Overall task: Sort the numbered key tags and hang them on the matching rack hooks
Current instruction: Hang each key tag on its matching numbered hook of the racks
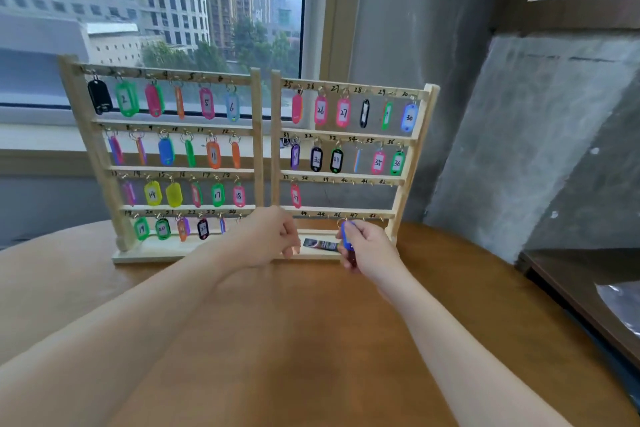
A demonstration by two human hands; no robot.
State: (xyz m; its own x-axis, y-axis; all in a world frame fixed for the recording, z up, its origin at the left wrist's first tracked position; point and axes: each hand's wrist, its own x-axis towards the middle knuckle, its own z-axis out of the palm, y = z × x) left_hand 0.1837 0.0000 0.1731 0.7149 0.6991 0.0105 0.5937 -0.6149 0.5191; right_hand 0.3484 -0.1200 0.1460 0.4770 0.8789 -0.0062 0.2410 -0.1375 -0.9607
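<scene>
High-rise office room: window (152, 10) onto towers, concrete wall (415, 28).

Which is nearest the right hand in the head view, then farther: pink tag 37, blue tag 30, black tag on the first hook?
1. Pink tag 37, right rack, just up-left of the right hand.
2. Blue tag 30, right rack's top row.
3. Black tag, left rack's top-left corner.

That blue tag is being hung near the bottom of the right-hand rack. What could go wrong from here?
1. The right hand pinches the blue tag by hooks 46 and 47; these sit close together, so its ring could land on the wrong one.
2. The tag's number is hidden, so a mismatch might go unnoticed.
3. The left hand is close to the left rack's bottom row and might knock hanging tags.
</scene>
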